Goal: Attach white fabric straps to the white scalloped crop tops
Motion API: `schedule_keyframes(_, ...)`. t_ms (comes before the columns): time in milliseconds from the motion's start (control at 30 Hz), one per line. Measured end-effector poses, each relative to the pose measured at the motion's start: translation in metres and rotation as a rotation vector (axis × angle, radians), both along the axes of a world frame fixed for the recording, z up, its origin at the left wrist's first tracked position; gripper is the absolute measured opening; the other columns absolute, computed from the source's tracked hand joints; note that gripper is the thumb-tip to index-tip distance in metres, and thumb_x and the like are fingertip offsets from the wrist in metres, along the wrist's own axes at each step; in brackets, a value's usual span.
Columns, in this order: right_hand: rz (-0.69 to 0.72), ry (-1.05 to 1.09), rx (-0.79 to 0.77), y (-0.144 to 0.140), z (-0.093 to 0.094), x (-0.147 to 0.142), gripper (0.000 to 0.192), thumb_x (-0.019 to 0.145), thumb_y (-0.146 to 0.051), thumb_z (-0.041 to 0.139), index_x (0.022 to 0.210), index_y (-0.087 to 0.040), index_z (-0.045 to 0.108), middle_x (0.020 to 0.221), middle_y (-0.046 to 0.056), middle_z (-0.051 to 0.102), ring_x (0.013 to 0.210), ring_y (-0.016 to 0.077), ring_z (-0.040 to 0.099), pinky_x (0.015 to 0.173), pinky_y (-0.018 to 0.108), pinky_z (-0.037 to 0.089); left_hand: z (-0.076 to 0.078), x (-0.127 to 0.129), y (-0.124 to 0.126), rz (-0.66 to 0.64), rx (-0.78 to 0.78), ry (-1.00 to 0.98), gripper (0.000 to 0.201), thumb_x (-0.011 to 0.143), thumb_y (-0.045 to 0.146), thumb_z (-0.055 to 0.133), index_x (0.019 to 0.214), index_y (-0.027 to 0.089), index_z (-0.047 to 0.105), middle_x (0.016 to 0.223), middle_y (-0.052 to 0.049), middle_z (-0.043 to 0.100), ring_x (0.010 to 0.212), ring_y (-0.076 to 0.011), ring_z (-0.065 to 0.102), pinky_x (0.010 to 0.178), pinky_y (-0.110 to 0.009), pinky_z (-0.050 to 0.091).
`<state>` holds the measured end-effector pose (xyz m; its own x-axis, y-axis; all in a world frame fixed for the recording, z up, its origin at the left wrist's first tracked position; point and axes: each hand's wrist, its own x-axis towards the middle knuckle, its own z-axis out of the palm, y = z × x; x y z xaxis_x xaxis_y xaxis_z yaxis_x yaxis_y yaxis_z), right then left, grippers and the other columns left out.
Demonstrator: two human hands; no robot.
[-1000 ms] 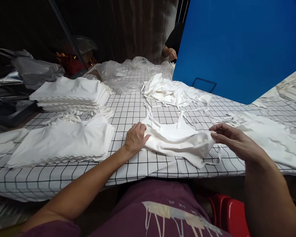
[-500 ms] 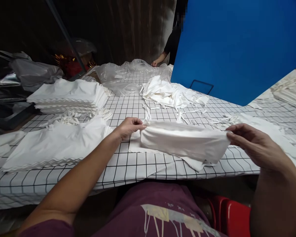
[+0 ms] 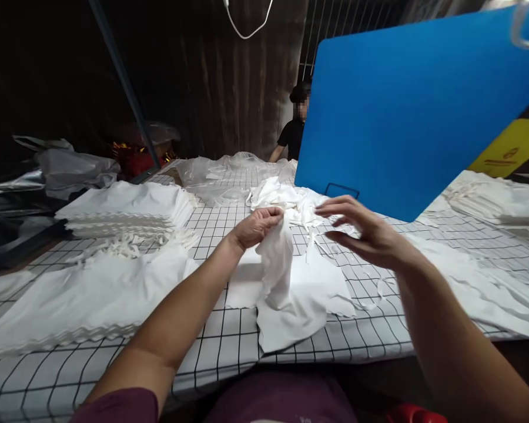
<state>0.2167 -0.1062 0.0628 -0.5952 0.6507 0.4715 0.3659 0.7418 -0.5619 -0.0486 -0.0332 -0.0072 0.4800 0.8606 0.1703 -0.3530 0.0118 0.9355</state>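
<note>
White garment [image 3: 286, 282], limp and crumpled, hangs bunched from the left hand [image 3: 258, 226], which pinches its top; the right hand [image 3: 364, 235] hovers open just right, holding nothing, above the gridded tabletop [image 3: 229, 346].

1. A garment [image 3: 286, 288] hangs from the left hand [image 3: 258, 226] onto the counter [image 3: 229, 346], the right hand [image 3: 361, 235] just to its right
2. Two stacks of cloth [image 3: 127, 211] lie to the left
3. A loose heap [image 3: 286, 202] lies behind the hands
4. A board [image 3: 405, 111] stands behind and to the right
5. A person [image 3: 293, 132] stands at the counter's far end
</note>
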Motion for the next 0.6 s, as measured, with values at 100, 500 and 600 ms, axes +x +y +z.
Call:
schedule_keyframes(100,0.189,-0.142,0.036,0.036,0.004,-0.026,0.04,0.091,-0.041,0.064,0.13,-0.037,0.061,0.13,0.007,0.054,0.121,0.0261,0.054,0.097,0.047,0.052,0.002,0.021,-0.003,-0.192,0.059,0.002,0.04,0.067,0.043,0.088,0.086,0.014,0.069,0.075,-0.003,0.065,0.066,-0.0115,0.06,0.063,-0.023,0.046)
schedule_keyframes(500,-0.02,0.065,0.019,0.054,0.034,-0.042,0.032,0.091,-0.055,0.06,0.088,-0.023,0.062,0.079,0.0,0.059,0.075,0.0141,0.056,0.069,0.029,0.049,-0.03,0.025,-0.061,0.309,0.239,0.137,0.055,0.087,0.06,0.062,0.127,0.023,0.053,0.134,-0.011,0.055,0.124,-0.026,0.051,0.104,-0.04,0.041)
schedule_keyframes(600,-0.182,0.077,0.239,0.055,0.052,-0.045,0.031,0.095,-0.049,0.053,0.087,-0.02,0.059,0.077,-0.001,0.054,0.074,0.012,0.054,0.066,0.026,0.044,-0.058,0.033,-0.094,0.174,0.197,0.284,0.087,0.074,0.056,0.078,0.146,0.029,0.038,0.148,-0.013,0.044,0.135,-0.0307,0.043,0.112,-0.047,0.035)
